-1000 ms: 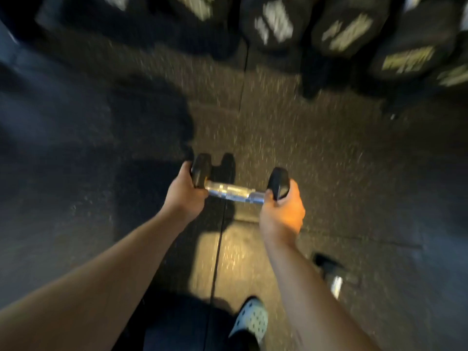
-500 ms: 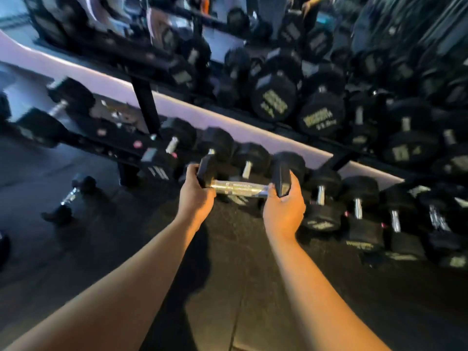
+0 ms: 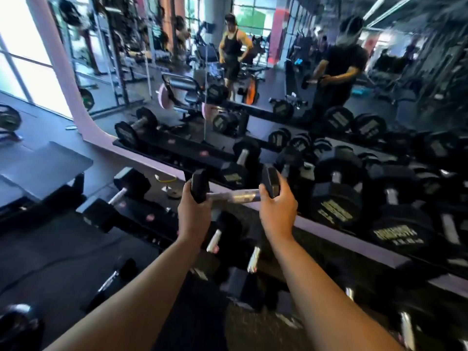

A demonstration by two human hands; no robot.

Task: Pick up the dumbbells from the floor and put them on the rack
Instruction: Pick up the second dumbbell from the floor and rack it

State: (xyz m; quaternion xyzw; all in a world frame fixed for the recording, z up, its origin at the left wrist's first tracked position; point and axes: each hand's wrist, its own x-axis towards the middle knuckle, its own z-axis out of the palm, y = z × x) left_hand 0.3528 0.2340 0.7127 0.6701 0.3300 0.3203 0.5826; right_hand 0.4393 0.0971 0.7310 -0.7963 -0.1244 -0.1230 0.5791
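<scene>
A small black dumbbell (image 3: 234, 196) with a silver handle is held level in the air in front of me. My left hand (image 3: 193, 217) grips its left head and my right hand (image 3: 277, 211) grips its right head. It hangs above the black dumbbell rack (image 3: 141, 211), whose upper shelf carries a larger dumbbell (image 3: 119, 195) at the left and heavy ones at the right. Lower down, more dumbbells sit under my arms.
A wall mirror (image 3: 228, 72) behind the rack reflects the gym and two people. A small dumbbell (image 3: 111, 279) lies on the dark floor at lower left, and another object (image 3: 17, 323) sits at the bottom left corner. A flat bench (image 3: 43, 165) stands to the left.
Both hands have lifted the dumbbell from floor level up to rack height. The view has swung up from the floor to the rack and mirror.
</scene>
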